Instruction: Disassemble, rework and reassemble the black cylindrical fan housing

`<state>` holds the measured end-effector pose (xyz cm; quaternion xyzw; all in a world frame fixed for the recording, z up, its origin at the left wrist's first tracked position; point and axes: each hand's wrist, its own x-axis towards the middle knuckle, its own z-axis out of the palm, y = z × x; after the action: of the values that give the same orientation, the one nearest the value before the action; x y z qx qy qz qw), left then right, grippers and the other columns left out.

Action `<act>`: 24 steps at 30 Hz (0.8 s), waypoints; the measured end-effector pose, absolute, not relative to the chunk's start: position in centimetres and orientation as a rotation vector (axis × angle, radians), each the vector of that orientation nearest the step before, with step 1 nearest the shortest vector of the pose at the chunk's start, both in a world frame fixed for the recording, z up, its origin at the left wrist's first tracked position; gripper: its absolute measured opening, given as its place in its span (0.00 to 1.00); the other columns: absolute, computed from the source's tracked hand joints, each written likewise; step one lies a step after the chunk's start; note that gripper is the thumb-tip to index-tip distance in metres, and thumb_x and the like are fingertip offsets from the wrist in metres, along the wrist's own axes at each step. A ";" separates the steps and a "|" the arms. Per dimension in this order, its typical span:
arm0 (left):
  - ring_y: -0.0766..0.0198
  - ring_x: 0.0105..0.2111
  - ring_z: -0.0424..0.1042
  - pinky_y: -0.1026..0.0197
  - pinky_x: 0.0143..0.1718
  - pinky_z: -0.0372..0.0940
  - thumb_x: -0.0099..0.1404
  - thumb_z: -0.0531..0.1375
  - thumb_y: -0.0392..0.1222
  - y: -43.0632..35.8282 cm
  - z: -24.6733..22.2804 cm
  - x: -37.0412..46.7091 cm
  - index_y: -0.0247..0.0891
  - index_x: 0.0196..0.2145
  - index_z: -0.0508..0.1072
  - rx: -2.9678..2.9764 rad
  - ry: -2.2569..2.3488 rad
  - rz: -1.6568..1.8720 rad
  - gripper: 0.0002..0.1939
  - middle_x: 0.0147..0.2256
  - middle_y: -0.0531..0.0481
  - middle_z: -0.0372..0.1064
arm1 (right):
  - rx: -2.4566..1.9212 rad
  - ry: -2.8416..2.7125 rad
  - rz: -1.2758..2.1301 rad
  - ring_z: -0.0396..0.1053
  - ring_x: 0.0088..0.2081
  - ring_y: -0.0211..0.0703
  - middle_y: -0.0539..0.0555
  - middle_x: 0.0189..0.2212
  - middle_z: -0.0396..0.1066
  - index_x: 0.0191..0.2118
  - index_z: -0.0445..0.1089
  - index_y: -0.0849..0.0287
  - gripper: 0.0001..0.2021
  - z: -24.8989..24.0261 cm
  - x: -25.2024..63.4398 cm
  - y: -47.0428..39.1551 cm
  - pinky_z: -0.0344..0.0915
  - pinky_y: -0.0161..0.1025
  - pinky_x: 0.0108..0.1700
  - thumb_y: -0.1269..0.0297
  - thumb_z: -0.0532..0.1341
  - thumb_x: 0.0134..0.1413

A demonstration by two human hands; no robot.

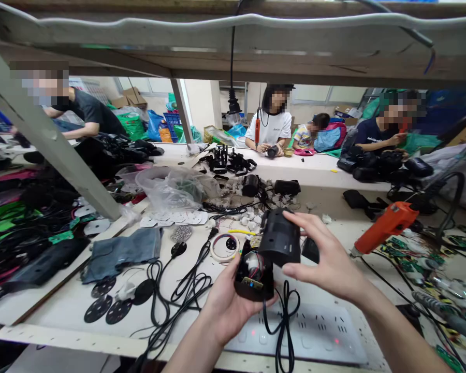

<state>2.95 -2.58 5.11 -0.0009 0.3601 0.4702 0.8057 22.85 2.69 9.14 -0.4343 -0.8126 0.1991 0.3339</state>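
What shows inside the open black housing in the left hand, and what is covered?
Inside the black housing: a whitish part, thin wires and, at the near end, a small circuit board. The black cover in the right hand hides the upper-right area.

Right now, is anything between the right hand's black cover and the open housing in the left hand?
Nothing visible: the right hand holds the black cover right by the open housing in the left hand.

smooth black plastic housing cover (280,241) with a soft sheen, lower shell (253,293) in the same plastic, super crinkly clear plastic bag (166,187), rumpled matt cloth (122,253), pile of shiny bits (181,233), probably metal but kinda tiny to tell, glossy white socket panel (334,350), smooth orange plastic driver (386,228)
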 end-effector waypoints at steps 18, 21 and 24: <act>0.53 0.27 0.76 0.52 0.31 0.73 0.73 0.48 0.53 -2.2 5.6 1.2 0.28 0.43 0.72 -0.051 0.810 1.164 0.24 0.30 0.39 0.76 | -1.241 -1.991 0.066 0.59 0.58 0.64 0.62 0.54 0.56 0.61 0.63 0.53 0.36 5.2 19.5 2.9 0.62 0.62 0.58 0.58 0.70 0.44; 0.52 0.28 0.76 0.53 0.32 0.73 0.72 0.47 0.55 -2.2 5.6 0.7 0.25 0.46 0.71 -0.050 0.794 1.165 0.27 0.31 0.36 0.74 | -1.407 -1.951 -0.089 0.59 0.55 0.69 0.65 0.52 0.56 0.58 0.67 0.57 0.34 2.2 20.4 3.7 0.63 0.66 0.55 0.58 0.71 0.43; 0.52 0.29 0.76 0.53 0.31 0.73 0.72 0.48 0.54 -2.2 5.5 0.5 0.24 0.48 0.70 -0.062 0.804 1.174 0.27 0.32 0.36 0.74 | -1.470 -2.065 -0.042 0.58 0.56 0.70 0.66 0.53 0.55 0.58 0.68 0.58 0.34 -0.2 21.3 3.6 0.65 0.65 0.54 0.60 0.71 0.42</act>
<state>0.48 -2.22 5.48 -0.0283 0.3689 0.5385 0.7571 21.26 3.65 -0.16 -0.5533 -0.7775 -0.0159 0.2986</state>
